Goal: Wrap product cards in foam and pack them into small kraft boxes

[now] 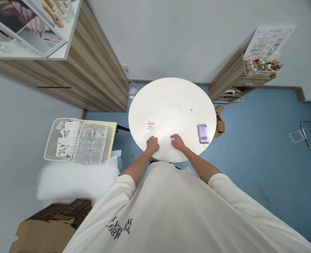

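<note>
My left hand [152, 144] rests at the near edge of the round white table [171, 95], fingers forward and slightly bent, a ring on one. Under its fingertips lies what looks like a faint pale sheet [147, 135]; I cannot make out its edges well. Just beyond is a small clear case [150, 125] with rows of pink pieces inside. To the right, my right hand [178, 142] is low over the tabletop, thumb and forefinger drawn together. Whatever might be between those fingertips is too small to name. The two hands are apart from each other.
A phone [203, 134] with a cable lies at the table's right side. A small dark item [191, 110] sits farther back. On the left stand white baskets [76, 140] with cards and clear trays, above a white padded bundle [68, 181]. Wooden cabinets [97, 63] flank the table.
</note>
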Motion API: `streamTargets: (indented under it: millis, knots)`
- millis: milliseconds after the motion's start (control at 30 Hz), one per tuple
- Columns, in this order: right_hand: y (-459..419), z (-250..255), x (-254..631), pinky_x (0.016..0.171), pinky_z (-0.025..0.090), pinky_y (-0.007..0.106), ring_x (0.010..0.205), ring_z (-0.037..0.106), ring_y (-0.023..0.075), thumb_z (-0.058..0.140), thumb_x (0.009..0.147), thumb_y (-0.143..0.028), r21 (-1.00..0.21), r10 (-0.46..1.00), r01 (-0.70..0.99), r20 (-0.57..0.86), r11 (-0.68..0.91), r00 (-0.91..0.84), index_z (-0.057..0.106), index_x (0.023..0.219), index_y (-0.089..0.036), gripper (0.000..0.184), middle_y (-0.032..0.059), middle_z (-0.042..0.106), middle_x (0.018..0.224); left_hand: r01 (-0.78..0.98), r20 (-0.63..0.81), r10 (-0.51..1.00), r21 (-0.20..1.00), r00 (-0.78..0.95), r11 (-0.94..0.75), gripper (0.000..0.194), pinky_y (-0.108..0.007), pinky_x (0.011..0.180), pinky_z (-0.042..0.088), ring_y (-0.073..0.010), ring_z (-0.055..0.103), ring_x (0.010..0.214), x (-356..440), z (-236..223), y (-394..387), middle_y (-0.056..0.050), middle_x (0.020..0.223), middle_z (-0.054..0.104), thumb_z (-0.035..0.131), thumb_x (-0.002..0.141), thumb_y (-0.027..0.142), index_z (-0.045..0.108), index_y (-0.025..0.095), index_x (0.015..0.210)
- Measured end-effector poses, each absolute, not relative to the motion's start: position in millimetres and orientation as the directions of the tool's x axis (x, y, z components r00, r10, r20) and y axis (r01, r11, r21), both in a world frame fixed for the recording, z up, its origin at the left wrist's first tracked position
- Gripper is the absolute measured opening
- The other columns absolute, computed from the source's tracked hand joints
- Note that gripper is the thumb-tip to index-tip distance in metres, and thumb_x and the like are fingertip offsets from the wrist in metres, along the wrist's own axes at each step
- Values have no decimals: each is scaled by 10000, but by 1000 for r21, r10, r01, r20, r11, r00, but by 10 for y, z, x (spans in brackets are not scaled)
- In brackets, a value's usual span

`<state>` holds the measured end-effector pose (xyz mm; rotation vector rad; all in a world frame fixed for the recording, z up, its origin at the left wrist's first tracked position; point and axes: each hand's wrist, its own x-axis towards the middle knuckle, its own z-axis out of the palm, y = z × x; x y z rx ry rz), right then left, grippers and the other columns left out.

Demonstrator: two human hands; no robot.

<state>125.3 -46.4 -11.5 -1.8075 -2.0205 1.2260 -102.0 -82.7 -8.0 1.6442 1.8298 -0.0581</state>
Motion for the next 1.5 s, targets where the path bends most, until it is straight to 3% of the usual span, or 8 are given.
streamTargets:
  millis: [233,367,533,733,933,1067,1233,1500]
  knots:
    - [-505,-97,1192,1044,448,421,1260,526,281,505,891,-175,-582,877,812,-416,-52,-242,624,1278,-217,407,110,528,1405,791,-616,775,539,138,288,651,-478,1142,381,-351,422,1406,-882,-149,-821,-144,1534,390,617,797,285,465,234,1428]
    - [-538,-63,1175,1046,437,397,1288,503,277,470,932,-194,-469,857,883,-470,-37,-213,594,1336,-197,422,116,485,1469,656,-604,747,687,278,312,637,-369,1154,398,-270,457,1410,-715,-210,-821,-127,1572,381,584,854,330,440,208,1462]
    - [-597,-68,1181,1070,408,423,1340,457,307,469,957,-237,-322,825,946,-543,-35,-154,546,1411,-210,461,127,422,1537,635,-564,758,726,329,265,551,-387,1164,400,-267,465,1412,-730,-251,-824,-126,1531,459,568,891,318,489,204,1424]
    - [-607,-107,1191,1114,367,427,1399,395,311,474,965,-261,-264,808,965,-567,3,-158,491,1472,-211,510,136,368,1582,739,-441,860,664,258,118,468,-418,1190,371,-260,456,1409,-1089,-162,-555,-135,1474,504,477,915,200,525,179,1380]
    - [-663,-86,1163,1125,355,441,1417,375,316,464,967,-241,-264,832,964,-529,26,-168,497,1468,-199,504,147,362,1592,920,-364,913,390,184,-30,528,-499,1138,387,-346,398,1430,-1582,-3,-64,-164,1572,388,509,865,144,500,170,1393]
    - [-764,-33,1160,1121,360,437,1417,379,305,442,971,-213,-276,833,960,-521,43,-187,497,1468,-189,501,147,361,1594,954,-368,910,288,192,-85,536,-520,1169,318,-333,295,1496,-1761,9,194,-177,1604,334,504,824,88,498,166,1354]
    - [-882,9,1191,1124,357,443,1427,369,300,436,972,-197,-274,827,961,-533,31,-179,499,1469,-185,501,147,363,1594,940,-378,878,284,292,-190,499,-559,1178,266,-338,255,1516,-1782,-118,350,-182,1601,342,511,823,97,498,184,1314]
    - [-960,-17,1248,1116,364,445,1421,379,293,461,932,-134,-298,833,953,-512,58,-211,509,1454,-186,527,139,378,1586,912,-269,892,298,363,-281,467,-572,1210,166,-337,400,1404,-1725,-134,342,-192,1378,536,514,812,102,523,182,1272]
